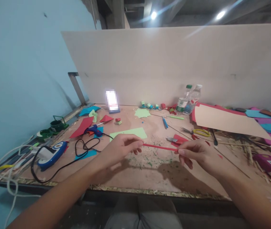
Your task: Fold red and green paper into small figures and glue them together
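Note:
Between my two hands a thin red strip [159,147], which looks like folded or rolled paper, is held stretched level above the table. My left hand [123,147] pinches its left end between thumb and fingers. At the other end, my right hand [195,152] grips the strip the same way. Just behind the strip lie a utility knife [171,139] and a piece of red paper [181,139]. A light green paper sheet [130,132] lies flat behind my left hand.
A blue glue gun [94,129] with a black cord and a blue-and-white power strip [53,156] are on the left. Yellow-handled pliers [198,132], a plastic bottle [182,103] and a beige sheet [226,121] stand or lie right. A lit phone [112,101] leans at the back.

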`<state>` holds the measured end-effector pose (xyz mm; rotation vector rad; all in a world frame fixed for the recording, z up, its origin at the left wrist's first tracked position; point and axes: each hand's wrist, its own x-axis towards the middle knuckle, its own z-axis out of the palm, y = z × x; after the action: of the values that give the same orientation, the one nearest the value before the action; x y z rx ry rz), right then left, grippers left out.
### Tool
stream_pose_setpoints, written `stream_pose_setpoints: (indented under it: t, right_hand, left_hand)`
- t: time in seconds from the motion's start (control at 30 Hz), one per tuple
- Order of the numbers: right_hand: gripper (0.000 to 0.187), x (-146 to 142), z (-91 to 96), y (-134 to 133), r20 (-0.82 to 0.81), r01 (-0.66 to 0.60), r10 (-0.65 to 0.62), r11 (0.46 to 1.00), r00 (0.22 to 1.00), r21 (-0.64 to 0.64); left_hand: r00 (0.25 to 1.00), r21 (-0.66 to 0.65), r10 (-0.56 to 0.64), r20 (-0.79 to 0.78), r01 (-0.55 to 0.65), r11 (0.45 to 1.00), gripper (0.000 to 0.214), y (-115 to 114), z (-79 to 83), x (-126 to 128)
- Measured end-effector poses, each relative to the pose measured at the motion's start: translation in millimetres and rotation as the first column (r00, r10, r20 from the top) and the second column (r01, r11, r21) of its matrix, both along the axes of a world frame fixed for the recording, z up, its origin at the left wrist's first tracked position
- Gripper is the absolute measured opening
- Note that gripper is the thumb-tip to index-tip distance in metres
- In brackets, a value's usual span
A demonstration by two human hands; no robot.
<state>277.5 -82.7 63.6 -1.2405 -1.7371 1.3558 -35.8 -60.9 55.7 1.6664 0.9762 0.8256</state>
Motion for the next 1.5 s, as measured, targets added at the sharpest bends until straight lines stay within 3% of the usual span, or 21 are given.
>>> stream_pose_setpoints:
  t: [0.13,0.27,0.33,0.4,0.5,0.73,0.87,1.0,1.27,1.5]
  right_hand:
    - [0.046,-0.9,5.1,13.1,0.197,-0.033,-0.001,0.985,0.98,0.171]
    - [0.031,-18.5,15.3,28.1,0.439,-0.088,-0.112,0.908,0.891,0.41]
    - [0.029,-34.9,21.0,35.5,0.467,-0.141,-0.098,0.881,0.879,0.451]
    - [0.024,-51.8,23.5,42.8,0.48,-0.218,-0.02,0.873,0.877,0.435]
    - [0.025,-68.9,16.3,52.3,0.488,-0.24,-0.009,0.862,0.873,0.446]
    - [0.028,-69.5,-36.8,60.3,0.477,-0.262,0.017,0.852,0.879,0.453]
    - [0.026,-70.7,-53.5,59.9,0.474,-0.271,0.039,0.861,0.879,0.431]
    - [0.029,-74.5,-56.0,57.4,0.437,-0.233,0.046,0.893,0.898,0.384]
    - [0.027,-69.6,-51.0,52.5,0.393,-0.262,0.106,0.892,0.913,0.368]
    - [0.029,-67.9,-59.6,57.1,0.368,-0.249,0.086,0.871,0.926,0.424]
  left_hand:
    - [0.999,0.019,0.028,-0.029,-0.028,0.999,0.026,18.3,1.1,8.0]
    - [0.996,0.127,0.052,-0.073,-0.042,0.991,0.023,31.6,0.6,15.8]
    - [0.995,0.199,0.043,-0.095,-0.024,0.98,0.021,35.6,-0.5,21.0]
    - [0.996,0.217,0.04,-0.086,-0.021,0.976,0.02,39.5,-3.2,25.6]
    - [0.998,0.175,0.039,-0.05,-0.029,0.984,0.021,46.0,-10.7,29.2]
    - [0.997,0.027,-0.026,-0.076,0.028,0.999,0.028,52.6,-42.7,23.7]
    - [0.996,0.053,-0.018,-0.093,0.023,0.998,0.025,49.5,-54.3,23.0]
    - [0.994,0.043,-0.007,-0.109,0.011,0.999,0.024,49.6,-59.2,25.9]
    - [0.996,-0.055,-0.065,-0.057,0.061,0.997,0.017,52.3,-58.3,22.9]
    - [0.993,0.139,0.018,-0.117,-0.001,0.99,0.019,48.9,-50.4,22.7]
